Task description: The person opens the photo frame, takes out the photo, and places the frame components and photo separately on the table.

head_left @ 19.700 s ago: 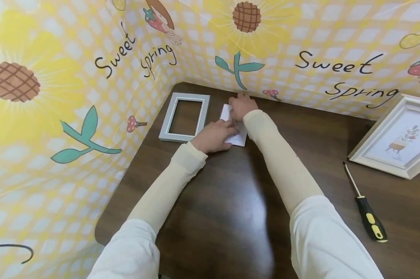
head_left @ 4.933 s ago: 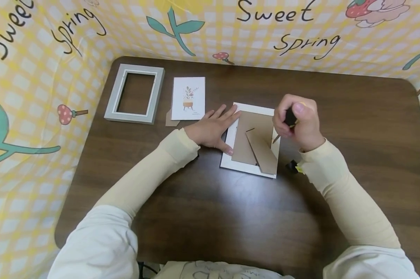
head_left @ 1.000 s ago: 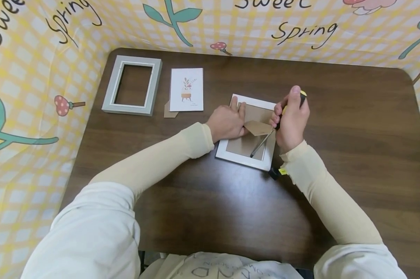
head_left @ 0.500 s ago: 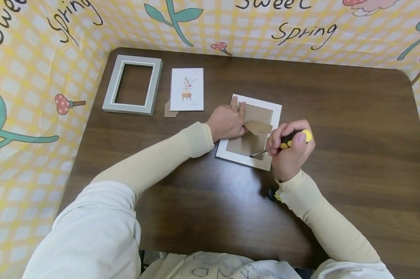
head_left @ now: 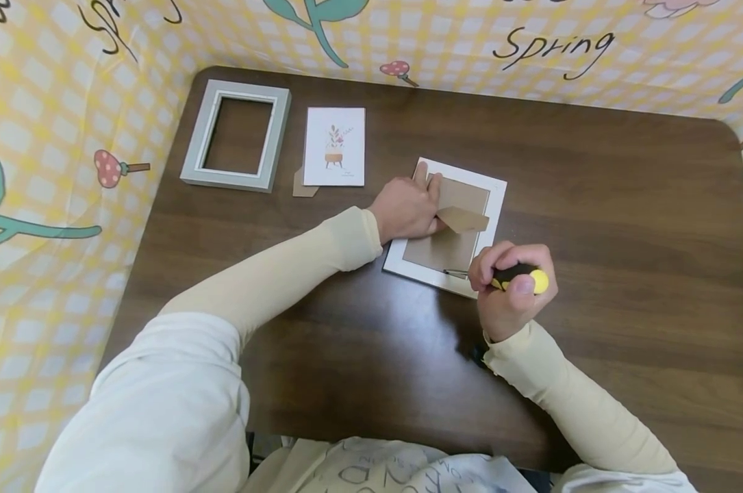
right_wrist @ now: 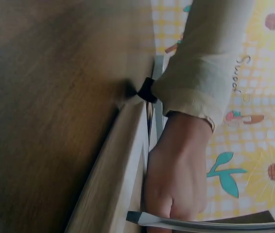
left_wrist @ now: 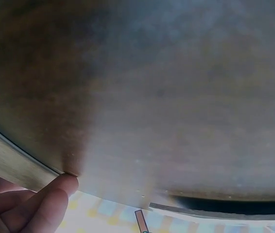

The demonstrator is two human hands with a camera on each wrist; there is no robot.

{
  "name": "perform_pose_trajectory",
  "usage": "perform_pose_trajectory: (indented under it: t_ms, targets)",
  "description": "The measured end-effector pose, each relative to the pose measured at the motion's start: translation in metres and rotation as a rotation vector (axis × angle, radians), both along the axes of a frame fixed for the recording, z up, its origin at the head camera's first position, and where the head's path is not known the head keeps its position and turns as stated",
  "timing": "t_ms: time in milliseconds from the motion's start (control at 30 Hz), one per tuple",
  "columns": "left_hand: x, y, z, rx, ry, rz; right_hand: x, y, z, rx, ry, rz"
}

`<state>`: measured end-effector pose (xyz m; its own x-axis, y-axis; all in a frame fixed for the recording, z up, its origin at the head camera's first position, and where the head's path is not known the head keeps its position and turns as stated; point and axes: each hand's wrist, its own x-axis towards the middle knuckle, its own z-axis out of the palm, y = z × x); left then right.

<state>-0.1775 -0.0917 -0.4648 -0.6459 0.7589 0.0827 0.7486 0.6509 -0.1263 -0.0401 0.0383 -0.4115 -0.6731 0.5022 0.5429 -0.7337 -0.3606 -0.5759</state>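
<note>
A white picture frame [head_left: 494, 205] lies face down on the table in the head view, its brown backing board [head_left: 433, 250] showing. The stand leg [head_left: 466, 220] is raised from the board. My left hand [head_left: 405, 207] presses on the frame's left side, two fingers extended over the border and the thumb beside the leg. My right hand [head_left: 513, 294] grips a black-and-yellow screwdriver [head_left: 539, 281]. Its tip is at the inner edge of the near border. In the right wrist view the screwdriver [right_wrist: 200, 224] crosses the bottom, in front of my left hand [right_wrist: 176, 170].
A grey frame [head_left: 201, 161] without backing lies at the table's back left. Beside it sits a card with a potted plant picture [head_left: 346, 164], partly covering a brown board with a stand flap [head_left: 305, 186]. A yellow checked cloth [head_left: 457, 48] hangs behind the table.
The screwdriver, steep one second ago, now lies low, its handle swung right and toward me while its tip stays by the near border. Earlier, my left hand was spread flat and the stand leg lay lower.
</note>
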Motion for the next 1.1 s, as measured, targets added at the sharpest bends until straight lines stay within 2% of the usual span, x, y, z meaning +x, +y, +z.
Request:
perform_pose_trajectory:
  t_ms: [100, 167, 267, 400, 467, 533, 600, 667, 833, 933, 1033, 1100]
  targets:
    - [-0.002, 0.0, 0.002, -0.006, 0.002, 0.0, -0.007, 0.002, 0.002, -0.014, -0.023, -0.006]
    - [-0.003, 0.0, 0.003, -0.013, -0.001, -0.001, -0.019, 0.011, 0.003, -0.036, -0.109, -0.009]
    - [-0.005, 0.0, 0.003, -0.021, 0.005, -0.009, -0.044, 0.031, 0.003, -0.097, -0.341, 0.031]
    - [-0.007, -0.003, 0.004, -0.024, 0.034, -0.016, -0.079, 0.054, -0.001, -0.19, -0.698, 0.198]
    - [-0.008, -0.004, 0.006, -0.023, 0.047, -0.014, -0.092, 0.059, -0.003, -0.214, -0.819, 0.274]
    - [-0.009, -0.004, 0.007, -0.019, 0.05, -0.017, -0.098, 0.061, -0.002, -0.202, -0.866, 0.303]
    - [-0.009, -0.004, 0.01, -0.016, 0.047, -0.02, -0.097, 0.058, 0.001, -0.176, -0.848, 0.282]
    - [-0.009, -0.002, 0.012, -0.014, 0.038, -0.021, -0.09, 0.053, 0.006, -0.139, -0.789, 0.232]
    - [-0.008, -0.001, 0.013, -0.038, -0.015, -0.007, -0.059, 0.034, 0.015, -0.131, -0.609, 0.087]
    - [-0.006, -0.002, 0.01, -0.057, -0.041, 0.003, -0.04, 0.022, 0.012, -0.11, -0.441, 0.042]
    - [-0.003, -0.001, 0.007, -0.065, -0.05, 0.007, -0.026, 0.012, 0.004, -0.013, -0.253, 0.033]
    - [-0.001, -0.001, 0.004, -0.065, -0.051, 0.006, -0.018, 0.007, 0.0, 0.04, -0.158, 0.047]
